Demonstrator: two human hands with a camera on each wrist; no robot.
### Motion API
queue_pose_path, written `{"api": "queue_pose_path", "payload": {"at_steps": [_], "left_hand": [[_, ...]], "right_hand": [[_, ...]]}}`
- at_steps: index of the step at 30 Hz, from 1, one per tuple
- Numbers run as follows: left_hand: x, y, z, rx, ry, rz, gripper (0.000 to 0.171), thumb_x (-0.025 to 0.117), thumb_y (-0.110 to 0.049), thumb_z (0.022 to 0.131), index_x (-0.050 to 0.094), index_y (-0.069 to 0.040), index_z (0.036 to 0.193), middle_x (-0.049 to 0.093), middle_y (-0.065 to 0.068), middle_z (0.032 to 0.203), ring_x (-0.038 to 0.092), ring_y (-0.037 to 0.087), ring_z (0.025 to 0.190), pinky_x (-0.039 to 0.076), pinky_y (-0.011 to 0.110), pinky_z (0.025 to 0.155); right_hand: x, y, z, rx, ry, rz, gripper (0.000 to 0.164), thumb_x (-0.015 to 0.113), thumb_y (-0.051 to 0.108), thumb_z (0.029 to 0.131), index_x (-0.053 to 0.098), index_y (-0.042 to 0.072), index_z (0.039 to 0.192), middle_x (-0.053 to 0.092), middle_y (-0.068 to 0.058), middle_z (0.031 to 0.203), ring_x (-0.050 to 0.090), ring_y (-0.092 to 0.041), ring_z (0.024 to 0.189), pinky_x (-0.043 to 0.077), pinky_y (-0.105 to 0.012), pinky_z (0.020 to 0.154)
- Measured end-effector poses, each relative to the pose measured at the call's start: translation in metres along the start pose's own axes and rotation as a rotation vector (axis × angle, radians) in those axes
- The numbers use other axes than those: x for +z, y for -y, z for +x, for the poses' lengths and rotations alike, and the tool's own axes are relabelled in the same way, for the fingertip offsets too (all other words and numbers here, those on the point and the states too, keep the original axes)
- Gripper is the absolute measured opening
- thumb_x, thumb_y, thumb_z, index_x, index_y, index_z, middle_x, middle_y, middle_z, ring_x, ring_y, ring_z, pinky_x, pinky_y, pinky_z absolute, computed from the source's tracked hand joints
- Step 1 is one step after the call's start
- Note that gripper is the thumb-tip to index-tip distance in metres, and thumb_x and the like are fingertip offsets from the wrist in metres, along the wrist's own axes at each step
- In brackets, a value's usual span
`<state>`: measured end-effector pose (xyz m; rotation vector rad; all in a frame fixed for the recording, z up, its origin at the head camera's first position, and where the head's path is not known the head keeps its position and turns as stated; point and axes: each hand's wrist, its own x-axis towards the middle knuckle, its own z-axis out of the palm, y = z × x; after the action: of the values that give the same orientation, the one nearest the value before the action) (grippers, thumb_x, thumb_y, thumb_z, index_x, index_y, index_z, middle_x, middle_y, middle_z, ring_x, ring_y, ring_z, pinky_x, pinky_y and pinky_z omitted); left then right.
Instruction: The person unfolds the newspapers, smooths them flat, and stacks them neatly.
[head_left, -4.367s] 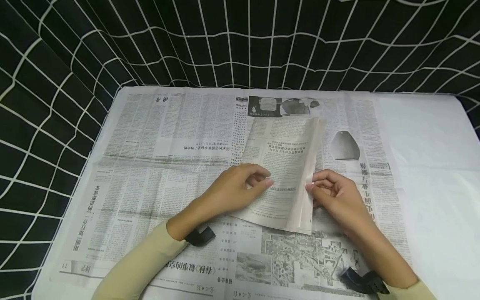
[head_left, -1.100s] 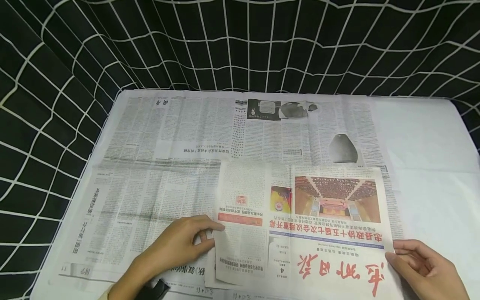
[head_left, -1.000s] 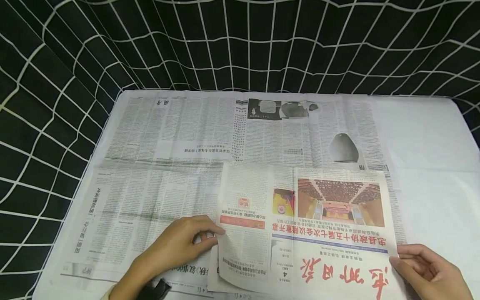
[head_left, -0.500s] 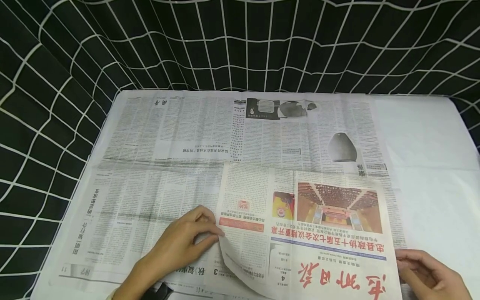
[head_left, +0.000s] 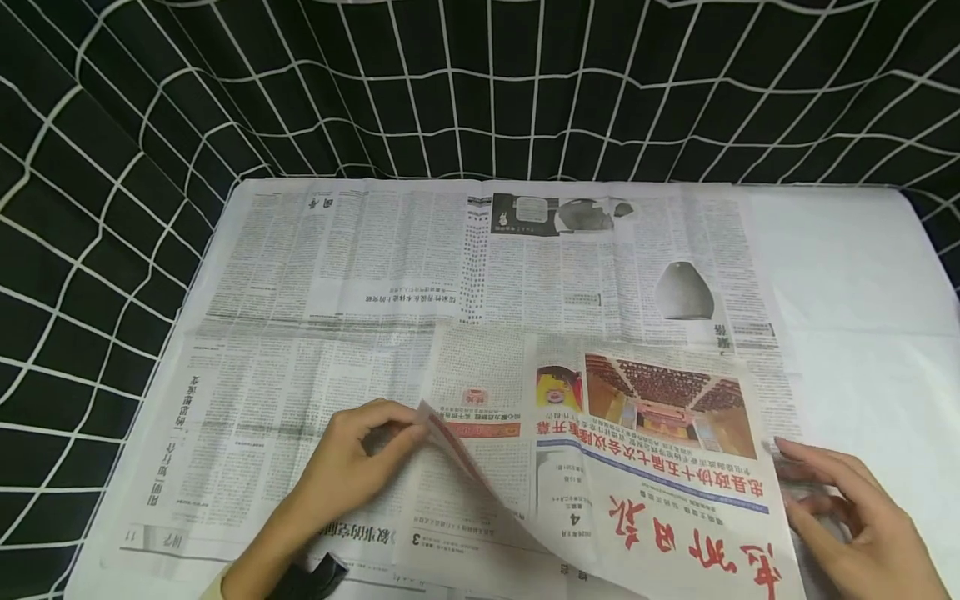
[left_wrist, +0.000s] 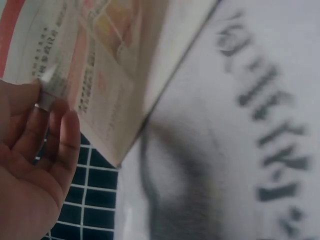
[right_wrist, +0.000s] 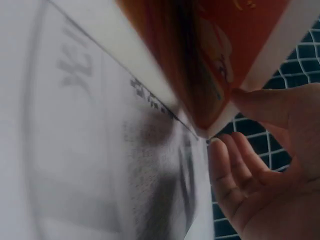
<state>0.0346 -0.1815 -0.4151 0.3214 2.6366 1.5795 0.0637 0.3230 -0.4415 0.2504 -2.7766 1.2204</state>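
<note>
A colour-printed newspaper [head_left: 675,492] with red headlines and a hall photo lies at the front right, upside down to the camera. My left hand [head_left: 360,462] pinches the raised corner of its top sheet between thumb and fingers, and a page numbered 3 [head_left: 480,542] shows beneath. In the left wrist view, the sheet [left_wrist: 112,85] tilts up from the surface. My right hand [head_left: 862,517] is at the newspaper's right edge with fingers spread. Seen from the right wrist, the thumb of this hand [right_wrist: 275,165] touches the paper's edge and the other fingers stay near the corner.
Larger black-and-white newspaper sheets [head_left: 300,283] cover most of the white table [head_left: 862,275]. A black curtain with a white grid [head_left: 480,92] closes off the back and the left side. A dark wrist strap [head_left: 307,579] is on my left wrist.
The bundle was held folded mid-table, then lay at the front right with its coloured front page up. Since then my left hand has lifted the top sheet's left corner; my right fingers have spread.
</note>
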Motion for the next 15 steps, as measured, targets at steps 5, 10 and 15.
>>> {"api": "queue_pose_path", "payload": {"at_steps": [5,10,15], "left_hand": [[-0.005,-0.009,0.008,-0.026,0.000,-0.120,0.008,0.073,-0.010,0.099,0.078,-0.013,0.104,0.081,0.004,0.101,0.073,0.010,0.089,0.061,0.026,0.085],[-0.011,-0.020,0.018,0.005,-0.027,-0.239,0.008,0.069,-0.003,0.100,0.076,0.001,0.103,0.076,0.020,0.099,0.072,0.010,0.088,0.061,0.023,0.086],[-0.020,-0.030,0.030,0.062,-0.062,-0.263,0.008,0.066,0.001,0.101,0.074,0.005,0.102,0.074,0.010,0.094,0.071,0.013,0.084,0.061,0.022,0.080]], "right_hand": [[-0.003,0.011,0.015,-0.051,-0.067,0.002,0.062,0.070,-0.033,0.078,0.065,-0.007,0.135,0.049,0.027,0.143,0.048,0.012,0.125,0.041,0.004,0.092],[-0.008,0.020,0.033,-0.124,-0.127,0.043,0.035,0.070,-0.028,0.082,0.074,-0.008,0.110,0.059,0.020,0.137,0.052,0.006,0.129,0.038,0.001,0.104],[-0.014,0.027,0.045,-0.174,-0.111,0.092,0.036,0.072,-0.029,0.078,0.075,-0.008,0.107,0.064,0.012,0.141,0.056,0.001,0.132,0.041,-0.001,0.102]]}}
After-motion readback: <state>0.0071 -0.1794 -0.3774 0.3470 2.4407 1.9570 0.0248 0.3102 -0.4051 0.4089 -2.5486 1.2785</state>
